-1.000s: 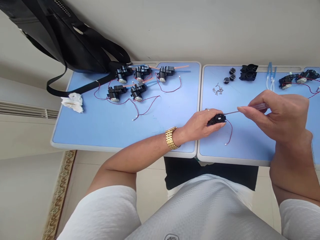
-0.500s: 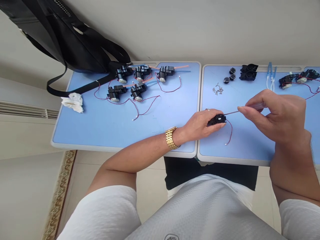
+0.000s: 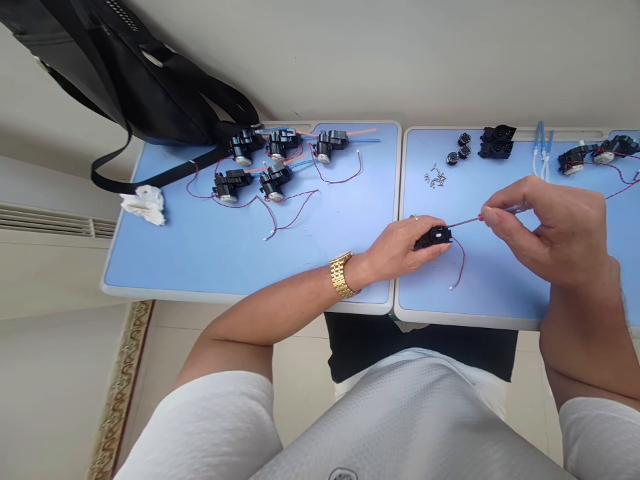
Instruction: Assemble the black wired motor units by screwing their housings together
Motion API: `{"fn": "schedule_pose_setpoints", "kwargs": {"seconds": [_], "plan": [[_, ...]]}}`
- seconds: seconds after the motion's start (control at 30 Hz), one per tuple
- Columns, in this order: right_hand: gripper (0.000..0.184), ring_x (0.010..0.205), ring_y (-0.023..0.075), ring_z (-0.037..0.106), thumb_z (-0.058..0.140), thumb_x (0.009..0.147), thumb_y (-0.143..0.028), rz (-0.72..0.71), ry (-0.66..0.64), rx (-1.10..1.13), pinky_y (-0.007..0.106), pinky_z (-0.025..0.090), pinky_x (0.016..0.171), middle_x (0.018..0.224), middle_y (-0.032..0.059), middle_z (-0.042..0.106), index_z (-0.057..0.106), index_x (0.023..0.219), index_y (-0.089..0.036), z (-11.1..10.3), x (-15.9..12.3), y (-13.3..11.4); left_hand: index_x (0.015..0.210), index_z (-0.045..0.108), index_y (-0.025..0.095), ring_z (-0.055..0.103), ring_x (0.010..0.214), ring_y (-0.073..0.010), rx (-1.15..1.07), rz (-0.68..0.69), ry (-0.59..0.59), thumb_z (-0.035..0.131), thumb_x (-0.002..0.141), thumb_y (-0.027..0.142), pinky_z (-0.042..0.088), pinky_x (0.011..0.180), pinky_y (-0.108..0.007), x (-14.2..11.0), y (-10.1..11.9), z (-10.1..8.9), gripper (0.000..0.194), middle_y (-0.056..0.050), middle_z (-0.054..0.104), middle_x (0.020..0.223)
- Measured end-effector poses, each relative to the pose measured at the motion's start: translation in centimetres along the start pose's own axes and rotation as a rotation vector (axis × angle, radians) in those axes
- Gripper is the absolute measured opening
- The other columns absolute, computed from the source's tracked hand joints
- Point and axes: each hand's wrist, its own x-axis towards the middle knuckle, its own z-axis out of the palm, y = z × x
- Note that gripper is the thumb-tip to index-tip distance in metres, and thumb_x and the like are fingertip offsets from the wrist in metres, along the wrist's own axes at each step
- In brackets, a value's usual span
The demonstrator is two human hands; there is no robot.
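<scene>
Between the thumb and fingers of my left hand (image 3: 405, 248) is a small black motor unit (image 3: 434, 237), held low over the right-hand blue table. A thin red wire (image 3: 461, 263) with a white plug trails from it. My right hand (image 3: 555, 230) grips a screwdriver (image 3: 465, 222) by its clear handle. The shaft slants down to the left and its tip meets the upper right end of the unit; the exact contact spot is too small to make out. Loose screws (image 3: 436, 177) lie just beyond my left hand.
Several black motor units (image 3: 275, 181) with red wires and coloured tubes stand on the left table (image 3: 200, 260), near a black bag (image 3: 165, 87) and crumpled tissue (image 3: 145, 203). Farther back on the right are round black parts (image 3: 459, 151), black housings (image 3: 497, 142), blue tubes (image 3: 543, 150) and more units (image 3: 575, 160).
My right fingers have shifted slightly on the screwdriver, and a red spot at the base of its handle now shows. The left hand and motor unit stay in place.
</scene>
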Motion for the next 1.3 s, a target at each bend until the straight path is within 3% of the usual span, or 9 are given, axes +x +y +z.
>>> {"fn": "schedule_pose_setpoints", "kwargs": {"seconds": [0.13,0.23,0.37,0.47,0.63,0.83,1.07,1.2,1.3], "plan": [[0.035,0.046,0.0124,0.051,0.077,0.104,-0.043,-0.053,0.139,-0.115,0.034,0.029,0.047,0.055,-0.0059,0.062,0.063,0.077,-0.025,0.7,-0.3,0.6,0.136,0.070,0.021,0.076,0.102,-0.0225,0.013,-0.008,-0.006,0.059,0.111,0.061,0.058,0.093,-0.036,0.0,0.0,0.0,0.048,-0.009,0.082,0.121],[0.042,0.045,0.0124,0.046,0.079,0.103,-0.048,-0.025,0.139,-0.149,0.035,0.029,0.047,0.050,-0.0057,0.055,0.060,0.072,-0.026,0.7,-0.4,0.9,0.136,0.071,0.022,0.076,0.102,-0.0222,0.011,-0.019,-0.008,0.059,0.111,0.061,0.058,0.093,-0.036,0.0,0.1,-0.1,0.048,-0.009,0.082,0.122],[0.014,0.062,0.0166,0.070,0.068,0.109,-0.038,-0.044,0.025,-0.010,0.035,0.048,0.057,0.085,-0.0008,0.082,0.074,0.101,-0.029,0.1,-0.2,0.6,0.135,0.071,0.022,0.076,0.100,-0.0219,0.003,-0.012,0.001,0.058,0.111,0.063,0.059,0.093,-0.036,0.0,0.1,-0.1,0.049,-0.009,0.082,0.120],[0.013,0.080,0.0193,0.079,0.061,0.110,-0.026,-0.002,-0.058,0.074,0.035,0.057,0.067,0.105,0.0001,0.086,0.073,0.110,-0.030,-0.2,0.0,0.1,0.135,0.071,0.022,0.076,0.100,-0.0220,0.003,-0.007,0.002,0.058,0.111,0.063,0.059,0.093,-0.036,0.0,0.1,-0.1,0.049,-0.009,0.082,0.119],[0.015,0.061,0.0165,0.071,0.068,0.106,-0.025,-0.021,-0.002,0.014,0.034,0.046,0.055,0.076,-0.0048,0.078,0.066,0.092,-0.030,0.1,0.0,-0.1,0.136,0.071,0.021,0.076,0.101,-0.0226,0.001,-0.009,-0.001,0.059,0.111,0.061,0.058,0.093,-0.036,0.0,0.1,-0.1,0.048,-0.009,0.082,0.121],[0.044,0.049,0.0160,0.059,0.074,0.104,-0.056,0.066,0.097,-0.144,0.036,0.037,0.050,0.055,-0.0042,0.064,0.061,0.074,-0.028,0.8,-0.5,0.9,0.135,0.070,0.022,0.076,0.101,-0.0225,0.000,-0.014,-0.005,0.060,0.111,0.060,0.058,0.094,-0.036,0.0,0.1,0.0,0.047,-0.008,0.082,0.120],[0.019,0.076,0.0191,0.076,0.056,0.113,-0.036,0.049,-0.061,0.026,0.036,0.049,0.058,0.104,0.0025,0.086,0.075,0.113,-0.030,0.0,-0.2,0.3,0.135,0.071,0.020,0.075,0.098,-0.0218,-0.005,0.022,0.021,0.058,0.112,0.062,0.057,0.091,-0.035,0.0,0.0,0.1,0.050,-0.009,0.082,0.118],[0.013,0.066,0.0145,0.071,0.066,0.109,-0.030,-0.017,0.028,0.041,0.032,0.046,0.056,0.084,-0.0032,0.081,0.069,0.096,-0.028,0.3,0.0,0.2,0.135,0.071,0.020,0.076,0.100,-0.0219,-0.005,0.025,0.022,0.057,0.112,0.062,0.057,0.091,-0.034,0.0,-0.1,0.2,0.050,-0.008,0.082,0.119],[0.027,0.053,0.0121,0.060,0.074,0.106,-0.039,-0.068,0.123,-0.028,0.032,0.035,0.051,0.064,-0.0062,0.070,0.065,0.084,-0.026,0.8,-0.2,0.8,0.135,0.071,0.020,0.076,0.100,-0.0220,-0.003,0.018,0.011,0.058,0.112,0.061,0.057,0.091,-0.035,0.1,-0.1,0.1,0.049,-0.008,0.082,0.119]]}}
